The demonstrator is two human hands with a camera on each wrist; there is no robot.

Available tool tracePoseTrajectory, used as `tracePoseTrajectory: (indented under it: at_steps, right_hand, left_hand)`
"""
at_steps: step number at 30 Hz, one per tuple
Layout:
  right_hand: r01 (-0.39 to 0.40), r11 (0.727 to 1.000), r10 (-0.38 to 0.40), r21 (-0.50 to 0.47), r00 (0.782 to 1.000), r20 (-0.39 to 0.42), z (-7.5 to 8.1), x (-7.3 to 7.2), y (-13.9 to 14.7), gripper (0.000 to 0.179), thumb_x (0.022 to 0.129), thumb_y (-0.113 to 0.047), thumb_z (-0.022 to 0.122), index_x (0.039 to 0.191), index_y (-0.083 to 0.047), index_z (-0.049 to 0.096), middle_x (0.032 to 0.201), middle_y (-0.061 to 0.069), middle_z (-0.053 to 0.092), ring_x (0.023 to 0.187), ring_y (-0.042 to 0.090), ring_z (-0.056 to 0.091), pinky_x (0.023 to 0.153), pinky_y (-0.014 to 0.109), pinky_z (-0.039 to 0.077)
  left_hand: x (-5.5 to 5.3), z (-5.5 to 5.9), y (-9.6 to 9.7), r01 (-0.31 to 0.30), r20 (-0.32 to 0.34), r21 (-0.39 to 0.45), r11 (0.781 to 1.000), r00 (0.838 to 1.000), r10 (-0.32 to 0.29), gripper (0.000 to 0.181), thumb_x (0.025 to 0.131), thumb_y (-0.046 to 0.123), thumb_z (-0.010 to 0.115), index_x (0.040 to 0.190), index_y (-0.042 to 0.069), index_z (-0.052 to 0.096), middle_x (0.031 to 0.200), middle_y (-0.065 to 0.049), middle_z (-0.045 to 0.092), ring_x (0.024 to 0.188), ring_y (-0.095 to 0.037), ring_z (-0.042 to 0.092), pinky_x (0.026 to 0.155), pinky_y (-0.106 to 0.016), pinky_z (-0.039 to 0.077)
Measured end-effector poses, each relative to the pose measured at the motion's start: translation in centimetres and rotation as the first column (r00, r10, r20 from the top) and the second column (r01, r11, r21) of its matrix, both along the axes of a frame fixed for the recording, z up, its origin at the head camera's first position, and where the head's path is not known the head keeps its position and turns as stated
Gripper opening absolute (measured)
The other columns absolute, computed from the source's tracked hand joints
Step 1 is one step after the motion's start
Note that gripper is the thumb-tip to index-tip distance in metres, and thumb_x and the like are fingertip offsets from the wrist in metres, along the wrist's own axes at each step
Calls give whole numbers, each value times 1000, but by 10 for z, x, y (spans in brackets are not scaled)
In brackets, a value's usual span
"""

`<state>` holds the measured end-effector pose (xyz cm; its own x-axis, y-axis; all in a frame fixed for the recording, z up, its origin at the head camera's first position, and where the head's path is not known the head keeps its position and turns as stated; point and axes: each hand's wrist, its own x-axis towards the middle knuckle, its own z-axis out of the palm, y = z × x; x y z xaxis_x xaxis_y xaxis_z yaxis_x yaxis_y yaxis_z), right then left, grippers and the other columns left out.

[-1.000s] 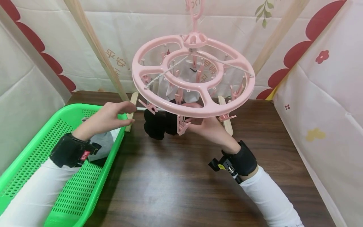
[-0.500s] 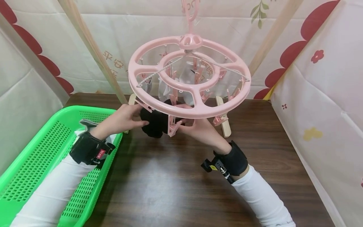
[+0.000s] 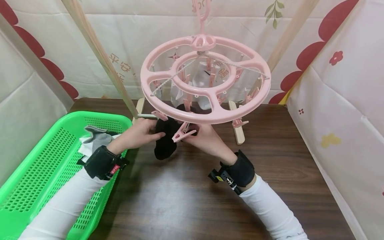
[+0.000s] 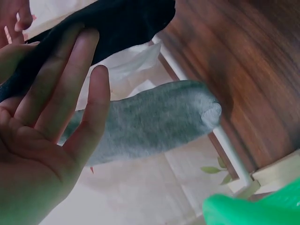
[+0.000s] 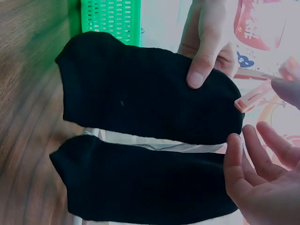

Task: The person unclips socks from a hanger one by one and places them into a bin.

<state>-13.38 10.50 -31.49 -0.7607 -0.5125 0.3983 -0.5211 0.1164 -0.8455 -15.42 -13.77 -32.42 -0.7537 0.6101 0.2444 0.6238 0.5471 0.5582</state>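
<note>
My left hand pinches a black ankle sock, thumb in front and fingers behind it near the toe end. A second black sock lies alongside it in the right wrist view. At the first sock's toe edge, a pink clothespin hangs tilted from the round pink drying hanger. My right hand is close behind this clothespin; its thumb meets the clothespin in the right wrist view while the other fingers extend loosely by the socks. The hanger rim and socks hide part of both hands in the head view.
A green basket at the left contains grey and white socks. White socks hang under the hanger, and a grey sock hangs near my left hand. Wooden stand feet rest on the brown table.
My left hand has come right from above the basket's edge and taken hold of the black sock. The front clothespin has swung from upright to tilted, and the black socks have shifted.
</note>
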Motion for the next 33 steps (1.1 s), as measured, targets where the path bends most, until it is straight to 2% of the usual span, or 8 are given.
tracePoseTrajectory:
  at_steps: [3,6,9,12,18,26,30,33]
  right_hand:
    - [12,1000,-12,-7,1000,22,-1,2,-1,55,83,9,69,134,5,48,89,12,71,84,18,67,72,29,50]
    - [35,999,-33,-23,996,82,1,2,-2,67,84,8,68,144,3,38,93,15,71,87,22,68,76,31,51]
    - [73,997,-69,-32,989,129,2,1,-2,46,85,7,68,129,7,53,95,17,70,88,18,67,76,29,50]
    - [67,996,-61,-52,993,99,3,0,-3,49,87,2,68,133,4,51,103,15,69,90,13,63,77,26,46]
    - [12,993,-10,-115,1000,13,7,-2,-6,31,92,-6,65,123,0,61,116,9,65,111,16,56,101,42,36]
    - [19,994,-28,-111,997,-78,14,1,-10,32,89,1,67,120,4,63,112,17,67,109,16,60,96,38,41]
    - [-27,988,21,-149,999,-39,17,4,-10,32,89,4,65,121,8,62,116,17,65,111,16,59,96,37,43]
    - [-74,979,78,-189,997,14,21,6,-11,30,89,6,64,118,11,62,113,18,66,109,20,61,95,40,44]
  left_hand:
    - [2,-1,5,3,8,-3,1000,1000,-3,11,86,9,71,81,4,63,64,5,52,57,-10,44,57,-29,38]
    - [5,-1,10,27,16,11,1000,1000,-27,6,87,8,70,86,3,67,69,5,60,63,-11,50,61,-31,41]
    - [8,-2,16,57,8,24,998,998,-58,5,87,7,70,88,3,67,67,6,62,61,-9,51,60,-30,42]
    - [9,-3,21,88,-8,42,995,996,-88,8,87,7,69,91,2,64,64,9,54,58,-7,47,60,-29,40]
    - [10,-7,31,118,-15,62,991,993,-117,19,87,6,69,100,0,58,61,8,38,54,-6,40,55,-27,36]
    - [12,-7,48,150,-16,60,987,989,-149,17,86,7,70,76,6,56,60,9,38,54,-5,39,51,-24,35]
    - [11,-8,54,166,-52,65,984,985,-163,16,85,6,71,74,6,58,62,9,40,57,-7,41,54,-25,37]
    - [12,-9,55,184,-79,74,980,981,-178,12,85,5,71,90,0,62,69,5,48,64,-10,46,60,-27,41]
